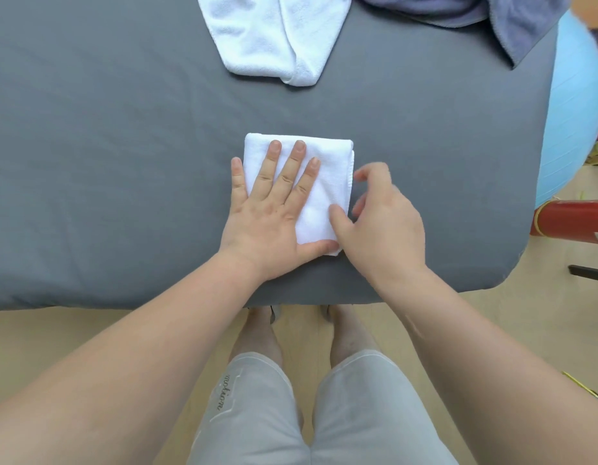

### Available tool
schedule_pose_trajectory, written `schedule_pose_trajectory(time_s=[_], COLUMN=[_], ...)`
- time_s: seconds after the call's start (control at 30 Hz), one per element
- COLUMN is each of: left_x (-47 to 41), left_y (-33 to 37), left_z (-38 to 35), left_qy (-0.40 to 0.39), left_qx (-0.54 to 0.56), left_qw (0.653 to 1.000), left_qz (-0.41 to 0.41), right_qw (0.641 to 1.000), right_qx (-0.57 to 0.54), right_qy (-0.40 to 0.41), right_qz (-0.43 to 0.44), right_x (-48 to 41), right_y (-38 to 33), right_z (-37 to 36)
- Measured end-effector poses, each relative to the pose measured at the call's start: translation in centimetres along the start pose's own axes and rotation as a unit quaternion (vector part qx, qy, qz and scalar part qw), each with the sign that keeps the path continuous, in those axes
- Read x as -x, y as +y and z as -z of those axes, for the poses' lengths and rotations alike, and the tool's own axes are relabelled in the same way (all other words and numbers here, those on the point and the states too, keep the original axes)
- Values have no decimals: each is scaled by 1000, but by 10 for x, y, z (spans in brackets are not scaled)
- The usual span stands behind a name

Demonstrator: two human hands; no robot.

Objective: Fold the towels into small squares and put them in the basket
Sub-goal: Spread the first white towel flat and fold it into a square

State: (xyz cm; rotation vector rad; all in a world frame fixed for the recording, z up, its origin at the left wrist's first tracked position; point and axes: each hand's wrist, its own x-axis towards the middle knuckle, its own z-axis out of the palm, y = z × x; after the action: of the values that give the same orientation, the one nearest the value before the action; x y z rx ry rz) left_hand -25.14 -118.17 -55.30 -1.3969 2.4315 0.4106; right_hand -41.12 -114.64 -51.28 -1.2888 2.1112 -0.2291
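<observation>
A small white towel (328, 156), folded into a thick rectangle, lies on the grey covered table (106, 162) near its front edge. My left hand (274, 209) presses flat on it with the fingers spread and straight. My right hand (381, 223) hovers at the towel's right edge, fingers loosely curled and blurred; its thumb touches the towel's lower right part. A loose white towel (267, 35) lies unfolded at the back of the table. A blue-grey towel (492, 18) is heaped at the back right. No basket is in view.
A light blue exercise ball (572, 122) sits past the table's right edge. A red cylinder (572, 223) lies on the floor to the right. The wooden floor (89, 333) and my legs in grey shorts show below the table's front edge.
</observation>
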Motion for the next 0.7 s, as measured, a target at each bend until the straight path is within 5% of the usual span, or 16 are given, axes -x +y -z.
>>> schedule_pose_trajectory(time_s=[0.1, 0.2, 0.43, 0.7], left_x=[-1, -2, 20, 34], left_y=[3, -2, -37, -50], left_z=[-1, 1, 9, 33], left_qy=[-10, -20, 82, 11], left_qx=[6, 14, 138, 165], left_qw=[1000, 1000, 987, 977], left_qz=[-4, -19, 2, 134], right_qw=[980, 949, 925, 952], right_qx=[46, 171, 224, 231], right_qy=[103, 24, -91, 11], right_qz=[164, 265, 293, 203], right_x=[-12, -31, -44, 35], right_y=[-8, -6, 26, 22], right_z=[-6, -18, -15, -15])
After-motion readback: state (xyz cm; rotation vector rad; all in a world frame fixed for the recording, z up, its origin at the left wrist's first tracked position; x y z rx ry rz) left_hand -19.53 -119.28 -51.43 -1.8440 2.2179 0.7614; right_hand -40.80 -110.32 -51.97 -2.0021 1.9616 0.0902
